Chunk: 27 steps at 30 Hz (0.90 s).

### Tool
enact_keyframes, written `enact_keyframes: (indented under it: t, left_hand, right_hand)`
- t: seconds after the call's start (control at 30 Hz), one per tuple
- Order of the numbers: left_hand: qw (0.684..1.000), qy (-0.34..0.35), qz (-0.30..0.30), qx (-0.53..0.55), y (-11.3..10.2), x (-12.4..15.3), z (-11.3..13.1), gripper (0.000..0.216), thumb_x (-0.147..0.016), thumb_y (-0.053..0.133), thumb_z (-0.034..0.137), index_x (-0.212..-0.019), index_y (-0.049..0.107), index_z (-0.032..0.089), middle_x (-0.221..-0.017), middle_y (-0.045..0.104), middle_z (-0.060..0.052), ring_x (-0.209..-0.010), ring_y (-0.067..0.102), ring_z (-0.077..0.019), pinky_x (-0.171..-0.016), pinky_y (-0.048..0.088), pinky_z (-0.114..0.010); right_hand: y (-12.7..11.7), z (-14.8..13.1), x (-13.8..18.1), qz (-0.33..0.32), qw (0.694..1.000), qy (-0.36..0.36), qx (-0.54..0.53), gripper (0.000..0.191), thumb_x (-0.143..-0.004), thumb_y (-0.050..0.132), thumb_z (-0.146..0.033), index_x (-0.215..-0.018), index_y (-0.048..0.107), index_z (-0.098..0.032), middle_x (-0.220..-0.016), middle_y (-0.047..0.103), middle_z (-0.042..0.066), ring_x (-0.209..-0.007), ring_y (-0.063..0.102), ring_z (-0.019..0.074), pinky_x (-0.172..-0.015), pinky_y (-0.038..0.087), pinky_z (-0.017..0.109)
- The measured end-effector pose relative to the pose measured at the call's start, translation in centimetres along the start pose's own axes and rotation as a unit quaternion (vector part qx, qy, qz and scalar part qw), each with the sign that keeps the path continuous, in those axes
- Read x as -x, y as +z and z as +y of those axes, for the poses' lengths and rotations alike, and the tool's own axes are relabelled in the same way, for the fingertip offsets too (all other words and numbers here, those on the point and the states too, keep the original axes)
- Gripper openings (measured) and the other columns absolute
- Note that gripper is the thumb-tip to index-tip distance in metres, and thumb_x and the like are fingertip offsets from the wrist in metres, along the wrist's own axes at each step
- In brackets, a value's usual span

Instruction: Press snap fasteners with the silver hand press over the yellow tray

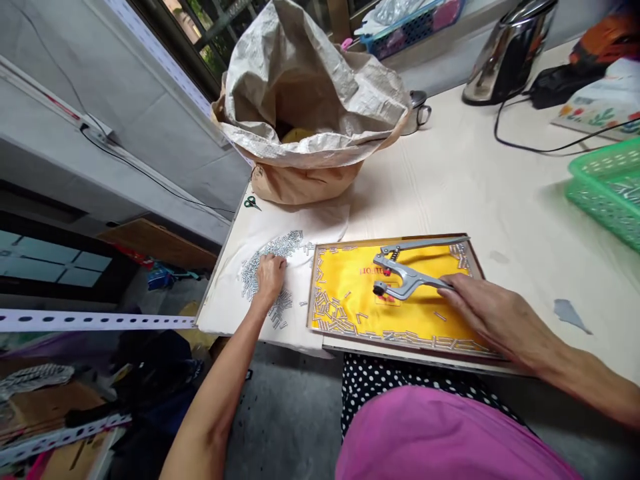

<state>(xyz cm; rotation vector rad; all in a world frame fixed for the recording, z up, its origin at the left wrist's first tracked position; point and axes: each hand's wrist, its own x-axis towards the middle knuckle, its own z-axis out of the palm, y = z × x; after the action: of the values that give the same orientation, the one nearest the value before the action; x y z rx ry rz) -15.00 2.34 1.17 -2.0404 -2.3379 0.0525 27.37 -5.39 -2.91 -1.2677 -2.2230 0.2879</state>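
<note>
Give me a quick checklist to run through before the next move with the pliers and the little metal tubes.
1. Right hand on the handle of the pliers: ok, fingers rest on it.
2. Pliers lying inside the yellow tray: ok.
3. Left hand on the loose metal tubes: ok, touching the pile.
4. A tube pinched in the left grip: cannot tell.
5. A tube seated in the pliers' head: cannot tell.
6. Tray fully on the table: not ok, it overhangs the near edge.
</note>
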Motion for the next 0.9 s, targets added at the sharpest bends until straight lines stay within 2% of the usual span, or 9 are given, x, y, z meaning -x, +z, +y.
enact_keyframes:
  t: [0.1, 0.23, 0.33, 0.43, 0.5, 0.63, 0.8, 0.9]
  left_hand:
    - [0.998, 0.029, 0.016, 0.047, 1.0, -0.7, 1.1, 0.029, -0.094, 0.048, 0.026, -0.096, 0.075, 0.015, -0.096, 0.068, -0.010, -0.100, 0.055, -0.0245, -0.081, 0.042, -0.031]
    - [0.994, -0.003, 0.016, 0.108, 2.1, -2.3, 3.3, 0.028, -0.093, 0.052, 0.028, -0.087, 0.074, 0.012, -0.091, 0.070, -0.009, -0.088, 0.059, -0.0200, -0.074, 0.042, -0.029]
    - [0.993, -0.028, -0.008, 0.111, 2.4, -3.3, 4.7, 0.025, -0.090, 0.056, 0.028, -0.084, 0.075, 0.012, -0.088, 0.070, -0.009, -0.080, 0.060, -0.0186, -0.070, 0.042, -0.028]
    - [0.996, -0.013, -0.024, 0.086, 2.2, -3.8, 5.5, 0.022, -0.088, 0.056, 0.021, -0.082, 0.075, 0.011, -0.087, 0.071, -0.011, -0.081, 0.062, -0.0198, -0.072, 0.042, -0.028]
    - [0.997, 0.005, -0.029, 0.065, 2.0, -4.0, 5.8, 0.024, -0.087, 0.052, 0.015, -0.081, 0.075, 0.011, -0.089, 0.070, -0.013, -0.084, 0.062, -0.0211, -0.074, 0.042, -0.029]
    - [0.998, 0.022, -0.032, 0.045, 1.7, -3.9, 6.0, 0.027, -0.085, 0.046, 0.008, -0.086, 0.073, 0.008, -0.091, 0.069, -0.015, -0.084, 0.061, -0.0218, -0.075, 0.043, -0.030]
    - [0.998, 0.039, -0.005, 0.040, 1.3, -3.1, 5.3, 0.030, -0.085, 0.043, 0.007, -0.095, 0.071, 0.007, -0.097, 0.067, -0.016, -0.091, 0.062, -0.0236, -0.081, 0.045, -0.032]
    - [0.995, 0.060, 0.005, 0.079, 0.8, -1.8, 5.4, 0.030, -0.085, 0.044, 0.010, -0.096, 0.072, 0.008, -0.096, 0.067, -0.015, -0.092, 0.062, -0.0244, -0.082, 0.047, -0.033]
  right_hand:
    - [0.9, 0.1, 0.9, -0.012, 1.000, -0.013, 0.016, 0.030, -0.103, 0.035, -0.037, -0.098, 0.058, -0.019, -0.085, 0.068, 0.005, -0.071, 0.064, 0.0186, -0.064, 0.046, 0.031]
    - [1.7, 0.1, 2.1, -0.043, 0.998, -0.023, 0.026, 0.028, -0.103, 0.035, -0.035, -0.096, 0.057, -0.020, -0.082, 0.067, 0.004, -0.067, 0.062, 0.0176, -0.058, 0.043, 0.030]
    - [1.9, 0.0, 2.5, -0.058, 0.997, -0.033, 0.033, 0.027, -0.104, 0.033, -0.033, -0.096, 0.056, -0.021, -0.081, 0.066, 0.003, -0.066, 0.061, 0.0174, -0.059, 0.042, 0.030]
    - [2.1, 0.1, 2.5, -0.085, 0.995, -0.033, 0.026, 0.027, -0.104, 0.030, -0.028, -0.099, 0.056, -0.021, -0.089, 0.067, 0.005, -0.072, 0.062, 0.0169, -0.064, 0.042, 0.030]
    - [2.1, 0.2, 2.3, -0.107, 0.994, -0.024, 0.023, 0.026, -0.104, 0.031, -0.028, -0.099, 0.056, -0.021, -0.091, 0.067, 0.005, -0.074, 0.062, 0.0170, -0.065, 0.041, 0.029]
    - [2.0, -0.3, 1.3, -0.145, 0.988, 0.009, 0.043, 0.025, -0.102, 0.033, -0.029, -0.093, 0.055, -0.021, -0.080, 0.063, 0.003, -0.070, 0.060, 0.0170, -0.062, 0.037, 0.030]
    - [1.4, -1.2, -0.9, -0.257, 0.960, 0.093, 0.063, 0.022, -0.099, 0.033, -0.028, -0.094, 0.053, -0.021, -0.078, 0.064, 0.004, -0.060, 0.056, 0.0163, -0.054, 0.028, 0.030]
    - [1.4, -1.0, -1.7, -0.269, 0.957, 0.098, 0.053, 0.022, -0.099, 0.034, -0.032, -0.095, 0.053, -0.022, -0.080, 0.065, 0.004, -0.060, 0.054, 0.0161, -0.054, 0.025, 0.030]
